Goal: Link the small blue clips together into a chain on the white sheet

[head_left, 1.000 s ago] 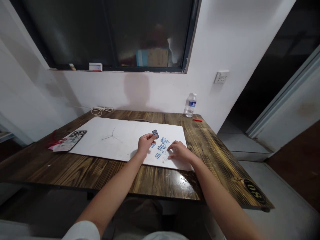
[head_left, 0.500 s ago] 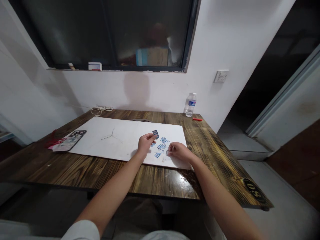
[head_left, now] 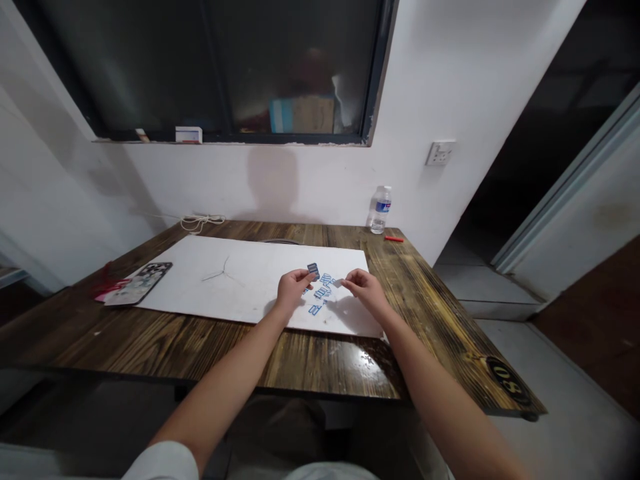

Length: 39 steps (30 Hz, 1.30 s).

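Note:
A small dark-blue piece with pale slots across it (head_left: 313, 270) is pinched upright between the thumb and fingers of my left hand (head_left: 293, 291). Just to its right, my right hand (head_left: 366, 291) is raised a little above the white board (head_left: 260, 270), thumb and fingertips pressed together. A tiny pale thing seems to stick out of that pinch, too small to name. Several blue slotted pieces (head_left: 322, 292) lie on the board between and below both hands. One more blue piece (head_left: 315, 309) sits nearer the board's front edge. My left fingers partly hide another.
Dark thin strands (head_left: 223, 271) lie on the board's left half. A patterned flat case (head_left: 143, 283) rests at its left end. Along the wooden table's (head_left: 200, 343) back are a white cord (head_left: 203, 221), a water bottle (head_left: 381, 211) and a red pen-like stick (head_left: 394, 239).
My right hand has closed its fingers at the board by the blue pieces, then lifted up and away. My left hand keeps its blue piece in nearly the same place.

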Each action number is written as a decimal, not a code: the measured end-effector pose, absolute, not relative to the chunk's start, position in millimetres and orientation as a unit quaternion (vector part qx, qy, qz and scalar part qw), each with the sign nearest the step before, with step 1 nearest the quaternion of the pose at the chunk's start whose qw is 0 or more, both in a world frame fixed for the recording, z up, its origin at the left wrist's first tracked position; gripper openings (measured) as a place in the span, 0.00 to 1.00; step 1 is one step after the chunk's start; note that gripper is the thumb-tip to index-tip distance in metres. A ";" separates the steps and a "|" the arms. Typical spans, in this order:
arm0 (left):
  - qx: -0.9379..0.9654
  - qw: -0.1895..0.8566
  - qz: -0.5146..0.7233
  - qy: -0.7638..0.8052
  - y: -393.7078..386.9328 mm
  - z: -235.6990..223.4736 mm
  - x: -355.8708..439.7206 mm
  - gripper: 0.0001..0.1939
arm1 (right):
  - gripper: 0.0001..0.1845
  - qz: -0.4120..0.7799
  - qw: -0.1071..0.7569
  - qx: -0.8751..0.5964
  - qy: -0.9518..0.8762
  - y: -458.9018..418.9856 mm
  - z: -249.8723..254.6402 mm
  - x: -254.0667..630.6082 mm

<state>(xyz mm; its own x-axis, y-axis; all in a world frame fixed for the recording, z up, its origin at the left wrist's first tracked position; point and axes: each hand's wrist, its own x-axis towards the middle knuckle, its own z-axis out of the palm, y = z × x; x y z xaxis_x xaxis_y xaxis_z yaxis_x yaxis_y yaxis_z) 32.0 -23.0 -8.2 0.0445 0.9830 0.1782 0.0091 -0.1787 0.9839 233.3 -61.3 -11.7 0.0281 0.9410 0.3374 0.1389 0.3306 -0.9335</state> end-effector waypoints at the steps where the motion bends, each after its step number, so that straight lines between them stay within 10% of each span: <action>1: 0.559 0.460 0.526 0.446 -23.6 -7.9 32.3 0.17 | 0.19 0.378 0.571 -0.440 -0.580 -62.1 -10.3 232.8; 11: 0.581 0.466 0.501 0.440 -31.8 -3.9 37.8 0.19 | 0.18 0.307 0.643 -0.428 -0.556 -70.0 -4.9 229.4; 39: 0.624 0.524 0.414 0.406 -43.6 -0.6 44.3 0.20 | 0.05 0.116 0.496 -0.404 -0.760 -75.8 -14.7 218.4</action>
